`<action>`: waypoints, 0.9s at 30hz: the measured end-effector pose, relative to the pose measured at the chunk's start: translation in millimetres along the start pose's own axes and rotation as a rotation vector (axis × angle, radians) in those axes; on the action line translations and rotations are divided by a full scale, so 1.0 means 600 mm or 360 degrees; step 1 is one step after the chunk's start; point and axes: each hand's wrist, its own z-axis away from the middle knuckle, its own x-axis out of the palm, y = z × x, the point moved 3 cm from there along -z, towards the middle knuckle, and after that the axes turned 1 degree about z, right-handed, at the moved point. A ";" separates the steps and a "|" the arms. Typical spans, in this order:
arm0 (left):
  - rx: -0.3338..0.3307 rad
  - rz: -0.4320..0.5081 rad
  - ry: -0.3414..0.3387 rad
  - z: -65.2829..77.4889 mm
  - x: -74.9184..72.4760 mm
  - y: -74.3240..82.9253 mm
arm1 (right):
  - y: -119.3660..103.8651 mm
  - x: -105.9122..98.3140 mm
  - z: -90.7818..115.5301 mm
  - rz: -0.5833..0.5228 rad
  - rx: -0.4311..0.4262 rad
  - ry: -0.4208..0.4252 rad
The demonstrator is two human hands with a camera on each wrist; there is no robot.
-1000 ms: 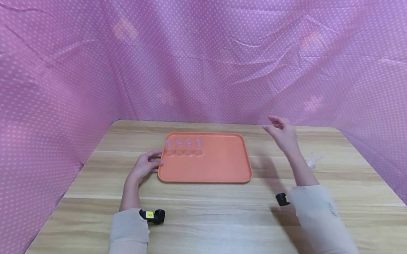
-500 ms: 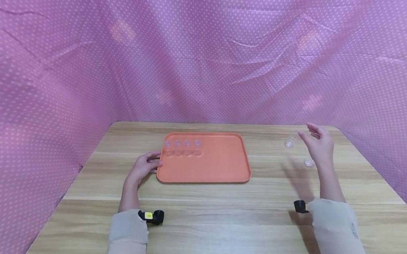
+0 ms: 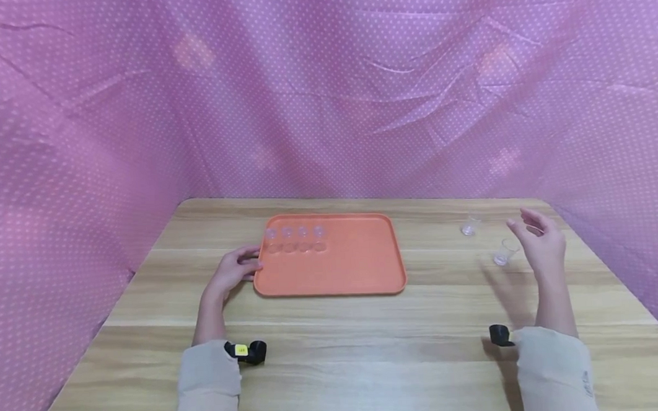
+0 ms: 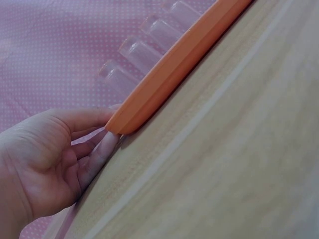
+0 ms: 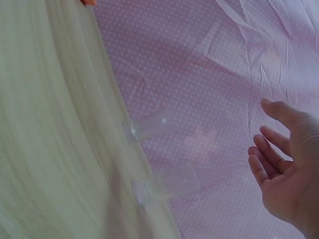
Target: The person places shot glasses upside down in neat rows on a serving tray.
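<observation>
An orange tray (image 3: pixel 332 270) lies on the table, bearing several small clear glasses (image 4: pixel 139 54) in a row along its far left part. My left hand (image 3: pixel 234 269) pinches the tray's left rim; in the left wrist view its thumb lies over the edge and a finger is beneath. My right hand (image 3: pixel 544 244) is raised above the table at the right, holding nothing, with thumb and fingers apart and loosely bent. To its left stand two more clear glasses: a nearer one (image 3: pixel 502 258) and a farther one (image 3: pixel 468 228), both upright.
The wooden table (image 3: pixel 337 360) reaches to a pink dotted curtain (image 3: pixel 324 106) that hangs behind it and on both sides. Black wrist cameras sit at the left cuff (image 3: pixel 208 367) and right cuff (image 3: pixel 554 349).
My right hand has moved right and slightly down, from beside the tray to past the two loose glasses, which now show plainly. The left hand has kept its place at the rim.
</observation>
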 end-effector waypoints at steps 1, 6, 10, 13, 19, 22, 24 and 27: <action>0.0006 0.0004 -0.0004 0.000 0.001 0.000 | 0.003 -0.003 0.000 0.0005 0.0008 -0.0006; 0.0029 0.0024 -0.0019 0.000 0.001 0.000 | 0.026 -0.014 0.004 0.0059 0.0071 -0.0154; 0.0038 0.0037 -0.0028 0.000 0.000 -0.001 | 0.055 -0.015 0.004 0.0110 0.0031 -0.0340; 0.0041 0.0030 -0.0030 0.000 -0.001 -0.002 | 0.079 -0.011 0.001 0.0090 0.0004 -0.0416; 0.0025 -0.0008 -0.0019 0.001 -0.003 -0.003 | 0.106 -0.002 0.003 0.0090 -0.0016 -0.0608; 0.0020 -0.0038 -0.0021 0.001 -0.003 -0.002 | 0.118 0.003 0.005 -0.0014 0.0034 -0.0644; 0.0014 -0.0045 -0.0019 0.000 -0.002 -0.001 | 0.127 0.004 0.006 -0.0011 0.0037 -0.0641; 0.0023 -0.0052 -0.0032 -0.001 -0.001 -0.001 | 0.142 0.006 0.007 0.0002 0.0038 -0.0629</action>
